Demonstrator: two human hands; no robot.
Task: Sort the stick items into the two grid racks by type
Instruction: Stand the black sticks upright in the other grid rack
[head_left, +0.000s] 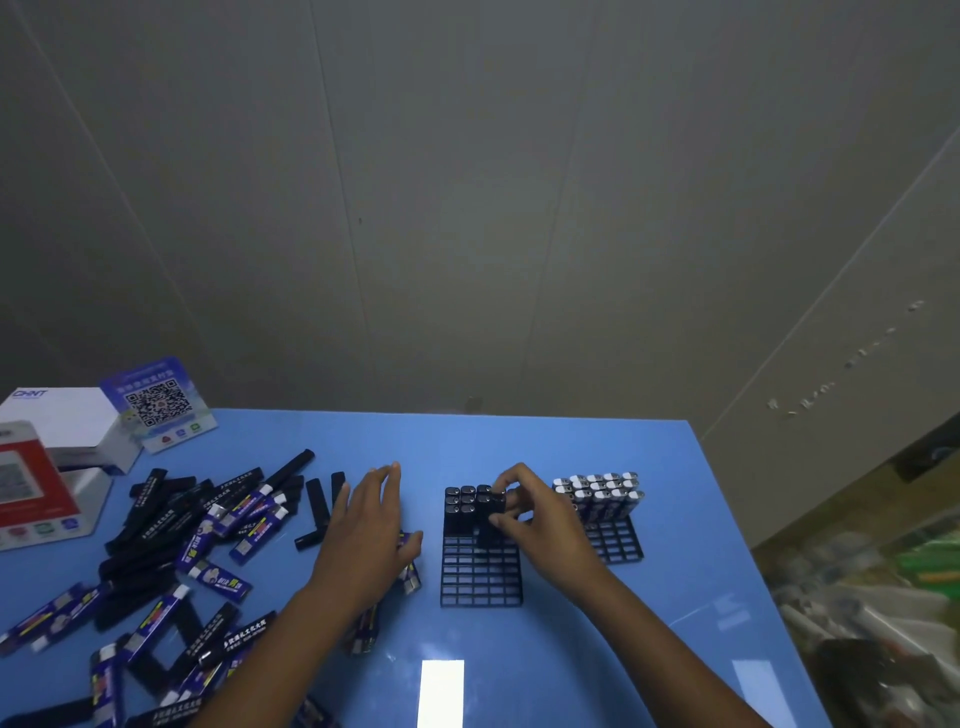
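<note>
Nearest you, a bright rectangular glare (441, 691) sits on the glossy blue surface (597, 665), and both your forearms reach forward from the lower edge. To the lower left lies the loose pile (171, 566): flat, matte black sticks (150, 561) with small white print mixed with blue sticks (210, 574) in glossy printed wrappers with pale ends, scattered at all angles and overlapping.

Your left hand (369, 535) hovers palm down at the pile's right edge, fingers straight and slightly spread, gripping nothing; a blue stick or two lie partly under it, and whether it touches them you cannot tell.

Just right of that hand stands the near rack (480, 577), a black plastic grid of small rectangular cells. Its front rows are open; black sticks stand upright in its far-left cells, tops flat and shiny.

Your right hand (524, 512) is over the rack's far right part, fingers and thumb curled and pinching a black stick (491, 512) that stands upright at the edge of the filled block, its lower end down in the grid.

Beyond and right of that hand is the far rack (618, 540), the same black grid, its back rows packed with upright blue sticks showing silvery tops.

At the far left edge stand a white box (67, 421), a red-and-white box (31, 483) and a blue QR-code card (158, 408). Behind everything rises a grey panelled wall (467, 208).
</note>
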